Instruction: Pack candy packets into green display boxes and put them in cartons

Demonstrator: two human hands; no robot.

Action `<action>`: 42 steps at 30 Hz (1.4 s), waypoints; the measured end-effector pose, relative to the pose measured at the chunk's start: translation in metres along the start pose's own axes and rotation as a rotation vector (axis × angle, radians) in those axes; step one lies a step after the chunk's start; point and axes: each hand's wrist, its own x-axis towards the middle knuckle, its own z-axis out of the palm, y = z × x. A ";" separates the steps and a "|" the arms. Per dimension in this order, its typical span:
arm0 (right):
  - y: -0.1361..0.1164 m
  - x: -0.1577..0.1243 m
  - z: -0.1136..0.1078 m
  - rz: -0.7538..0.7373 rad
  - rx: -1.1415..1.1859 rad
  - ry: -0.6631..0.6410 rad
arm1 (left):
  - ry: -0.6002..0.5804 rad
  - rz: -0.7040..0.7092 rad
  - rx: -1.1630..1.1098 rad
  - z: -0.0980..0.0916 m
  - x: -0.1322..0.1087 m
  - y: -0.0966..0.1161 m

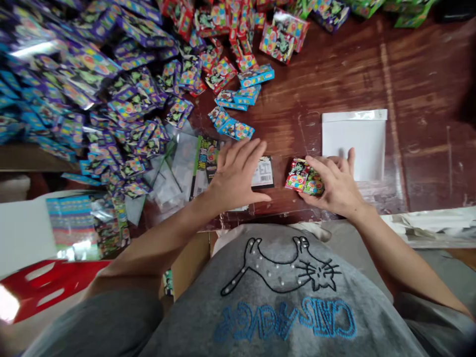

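Grey cloth comes first: the person's shirt [275, 277], soft, with a beaded cat outline stitched on. Beyond it, the left hand [238, 173] is spread wide with nothing in its grasp, over a flat barcoded packet [263, 173]; I can't tell whether they touch. The right hand [334, 186] has thumb and fingers closed around small cartons [297, 174], red and green, side by side on the table [427, 124]. I'd call this step gathering them into a grip; shifting them would call for an even squeeze on thin card. Just beyond the right fingers lies a matte white tray [368, 153] with a folded edge. Farther off, glossy blue boxes [256, 76] and purple boxes [141, 94] sit scattered or heaped, with red boxes [282, 37] past them.
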 end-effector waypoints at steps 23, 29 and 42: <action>-0.001 0.042 -0.006 -0.261 0.099 -0.235 | 0.010 0.055 -0.205 0.030 -0.034 -0.024; 0.001 0.052 -0.006 -0.293 0.146 -0.218 | 0.087 0.016 -0.187 0.037 -0.026 -0.008; -0.004 0.050 -0.021 0.153 0.669 0.026 | 0.390 -0.168 -0.985 0.051 0.021 0.033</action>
